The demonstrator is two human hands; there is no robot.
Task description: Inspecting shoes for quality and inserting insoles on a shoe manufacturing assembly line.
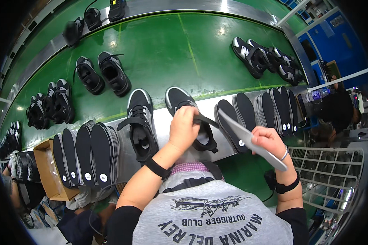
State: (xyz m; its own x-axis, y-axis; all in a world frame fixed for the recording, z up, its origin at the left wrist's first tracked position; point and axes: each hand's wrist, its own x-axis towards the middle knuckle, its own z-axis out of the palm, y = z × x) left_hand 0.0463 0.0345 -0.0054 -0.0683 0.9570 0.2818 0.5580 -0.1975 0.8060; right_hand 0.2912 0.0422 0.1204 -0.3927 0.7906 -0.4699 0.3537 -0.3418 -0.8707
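Note:
My right hand [268, 141] is closed around a thin grey insole [242, 131], held up at a slant over a stack of black insoles [229, 119]. My left hand [185, 127] grips the upper of a black sneaker [203, 141] near its opening, by the dark strap. That sneaker has a silver-edged toe pointing away from me, and my fingers hide part of its top. Its look-alike, another black sneaker [139, 101], stands just to the left with its strap sticking out sideways and a grey lining inside.
More insole stacks [104, 153] line the metal edge at left, beside a cardboard box [49, 173]. Several black sneakers [113, 73] stand on the green surface [159, 53], with others [249, 55] at far right. A wire rack [327, 169] is at right. Another person's gloved hand [13, 161] shows at far left.

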